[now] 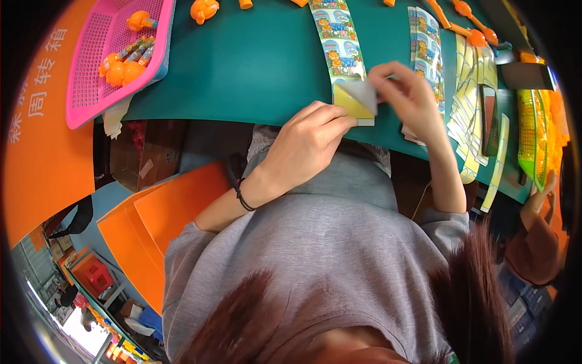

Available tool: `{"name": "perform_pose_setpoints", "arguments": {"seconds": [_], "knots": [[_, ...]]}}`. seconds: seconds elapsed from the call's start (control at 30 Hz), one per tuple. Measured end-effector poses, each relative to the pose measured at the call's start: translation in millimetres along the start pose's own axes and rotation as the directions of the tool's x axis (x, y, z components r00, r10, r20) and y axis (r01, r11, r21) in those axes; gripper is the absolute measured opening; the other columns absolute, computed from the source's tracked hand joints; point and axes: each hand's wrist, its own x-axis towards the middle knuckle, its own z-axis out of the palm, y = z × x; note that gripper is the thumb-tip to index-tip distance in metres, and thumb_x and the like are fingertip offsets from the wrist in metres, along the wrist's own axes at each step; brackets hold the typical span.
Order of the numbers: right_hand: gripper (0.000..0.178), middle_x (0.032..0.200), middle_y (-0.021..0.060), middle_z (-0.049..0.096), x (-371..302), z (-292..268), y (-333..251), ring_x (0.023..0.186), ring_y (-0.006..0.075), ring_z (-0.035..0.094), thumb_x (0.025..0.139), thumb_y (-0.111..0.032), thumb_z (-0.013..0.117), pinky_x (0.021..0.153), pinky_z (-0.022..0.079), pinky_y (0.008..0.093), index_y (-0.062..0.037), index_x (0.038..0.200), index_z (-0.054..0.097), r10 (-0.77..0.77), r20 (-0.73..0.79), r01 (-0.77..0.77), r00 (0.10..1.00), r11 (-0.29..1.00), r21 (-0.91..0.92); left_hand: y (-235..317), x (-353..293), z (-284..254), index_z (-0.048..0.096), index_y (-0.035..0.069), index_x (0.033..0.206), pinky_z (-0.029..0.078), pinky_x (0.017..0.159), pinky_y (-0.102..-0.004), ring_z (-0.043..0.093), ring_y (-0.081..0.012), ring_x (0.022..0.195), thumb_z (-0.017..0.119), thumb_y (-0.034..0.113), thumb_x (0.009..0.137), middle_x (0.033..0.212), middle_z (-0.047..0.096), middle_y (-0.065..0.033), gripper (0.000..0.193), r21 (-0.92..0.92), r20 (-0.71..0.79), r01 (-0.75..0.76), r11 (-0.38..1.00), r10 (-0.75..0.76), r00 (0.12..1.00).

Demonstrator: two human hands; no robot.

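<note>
A long strip of printed stickers [343, 51] with orange cartoon figures lies across the green table toward its near edge. My left hand [309, 139] has its fingers bent together on the left side of the strip's near end, pinning it. My right hand [412, 100] pinches the corner of the end sticker [362, 94], which is folded back with its grey-white underside showing. Yellow backing paper [350, 103] is bared beneath it. Just right of my right hand lies a stack of similar sticker strips [425, 45].
A pink basket [88, 79] at the left holds orange figure-topped pieces [124, 71]. An orange piece [204, 10] lies at the far edge. Used yellow backing strips [470, 85] pile up at the right, beside a green basket [530, 133] and another person's arm [536, 206].
</note>
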Motion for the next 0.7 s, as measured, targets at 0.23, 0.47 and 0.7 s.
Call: {"name": "perform_pose_setpoints", "arguments": {"seconds": [0.23,0.47,0.7], "knots": [[0.017,0.098,0.0118,0.068,-9.1,-5.3,-25.7,0.087,0.0250,0.067,0.079,0.008,0.067,0.077,0.053,0.0331,-0.0008,0.094,0.066,-0.813,-0.227,0.474,0.536,0.512,-0.717,2.3,19.2,-10.6,0.073,0.001,0.096,0.052,0.069,-0.0265,0.067,-0.0143,0.077,0.071,0.009,0.086,0.087,0.072,-0.0077,0.012,-0.408,0.036,0.272,0.872,-0.282,0.959],[0.036,0.108,0.0057,0.068,-10.7,-2.2,-31.3,0.100,0.0246,0.063,0.072,-0.007,0.077,0.085,0.052,0.0369,-0.0065,0.107,0.070,-0.802,0.327,0.593,0.500,0.042,-0.804,-7.5,35.3,-8.8,0.069,-0.004,0.099,0.049,0.076,-0.0217,0.061,-0.0069,0.081,0.067,0.010,0.093,0.091,0.070,-0.0049,0.015,-0.815,0.027,0.300,0.496,-0.484,0.875],[0.054,0.107,0.0150,0.067,131.5,-163.6,-7.9,0.101,0.0257,0.063,0.089,-0.037,0.066,0.088,0.049,0.0370,0.0001,0.128,0.055,-0.308,-0.395,-0.086,0.865,0.687,-0.722,-13.4,47.5,-14.8,0.061,-0.001,0.098,0.045,0.077,-0.0206,0.056,-0.0056,0.085,0.064,0.005,0.094,0.091,0.062,-0.0002,0.007,-0.800,-0.109,0.182,0.572,-0.437,0.893]]}}
